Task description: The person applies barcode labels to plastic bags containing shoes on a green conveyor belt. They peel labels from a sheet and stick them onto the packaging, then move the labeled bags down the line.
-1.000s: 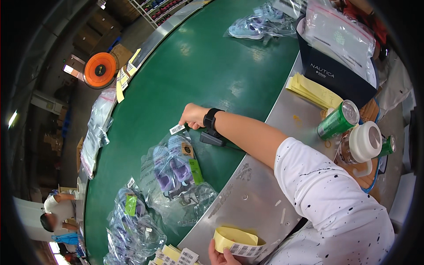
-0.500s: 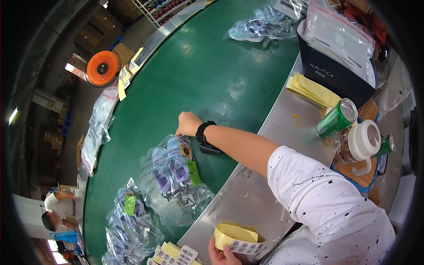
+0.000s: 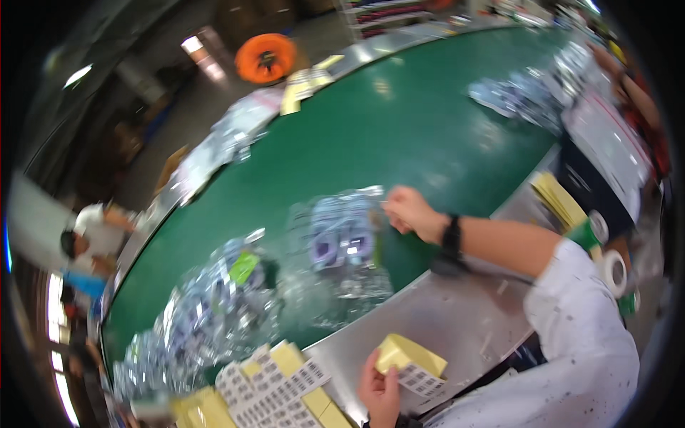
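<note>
My left hand [image 3: 380, 391] is closed on a strip of labels [image 3: 410, 357], yellow backing with white printed pieces, over the metal edge. My right hand [image 3: 415, 214], with a black band at the wrist, has its fingers pinched together just right of a clear plastic bag [image 3: 335, 285]. Blur hides what, if anything, lies between its fingertips. Inside that bag is a pair of light blue and purple shoes [image 3: 341, 239], lying on the green belt [image 3: 321, 153]. More bagged shoes [image 3: 207, 307] with a bright green tag lie to the left.
Label sheets [image 3: 271, 381] lie on the near metal ledge [image 3: 471, 314]. On the right stand a dark box [image 3: 596, 167], yellow papers [image 3: 556, 200] and a green can [image 3: 589, 230]. Flat plastic bags [image 3: 228, 135] line the far edge. Another person's arm [image 3: 638, 100] reaches in at far right.
The view has swung, shifting the belt and its contents in the picture. My right hand has come away from the shoe bag's top edge to its right side. The left hand still holds the strip.
</note>
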`<control>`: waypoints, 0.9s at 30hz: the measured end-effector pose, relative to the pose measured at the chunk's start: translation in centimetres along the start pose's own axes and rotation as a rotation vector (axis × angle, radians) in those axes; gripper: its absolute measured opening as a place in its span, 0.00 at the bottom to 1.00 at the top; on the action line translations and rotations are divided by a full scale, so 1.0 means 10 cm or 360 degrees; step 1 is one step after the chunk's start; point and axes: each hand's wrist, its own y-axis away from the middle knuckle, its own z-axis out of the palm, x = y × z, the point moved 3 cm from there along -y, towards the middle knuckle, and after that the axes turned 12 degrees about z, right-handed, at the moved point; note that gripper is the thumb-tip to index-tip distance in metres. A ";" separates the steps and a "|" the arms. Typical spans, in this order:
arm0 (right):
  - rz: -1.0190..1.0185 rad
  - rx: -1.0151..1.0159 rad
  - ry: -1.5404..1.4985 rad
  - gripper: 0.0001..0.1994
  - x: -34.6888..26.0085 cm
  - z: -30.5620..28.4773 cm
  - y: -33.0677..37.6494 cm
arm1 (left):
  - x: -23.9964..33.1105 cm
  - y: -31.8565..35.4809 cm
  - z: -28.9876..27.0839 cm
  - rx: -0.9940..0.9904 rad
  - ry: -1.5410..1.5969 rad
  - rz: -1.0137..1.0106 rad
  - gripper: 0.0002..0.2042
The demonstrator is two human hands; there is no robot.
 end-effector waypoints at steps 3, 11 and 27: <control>-0.0030 0.0019 -0.0003 0.13 0.18 0.43 0.46 | -0.05 0.01 0.00 -0.0010 0.0169 0.0081 0.22; -0.0004 -0.0603 -0.0545 0.19 -0.42 1.50 0.02 | 0.02 0.03 -0.07 -0.0057 0.0056 0.0084 0.22; -0.0111 0.1680 0.2107 0.11 -0.96 -2.29 -0.47 | 0.64 -0.03 0.17 0.0018 -0.0440 -0.0267 0.18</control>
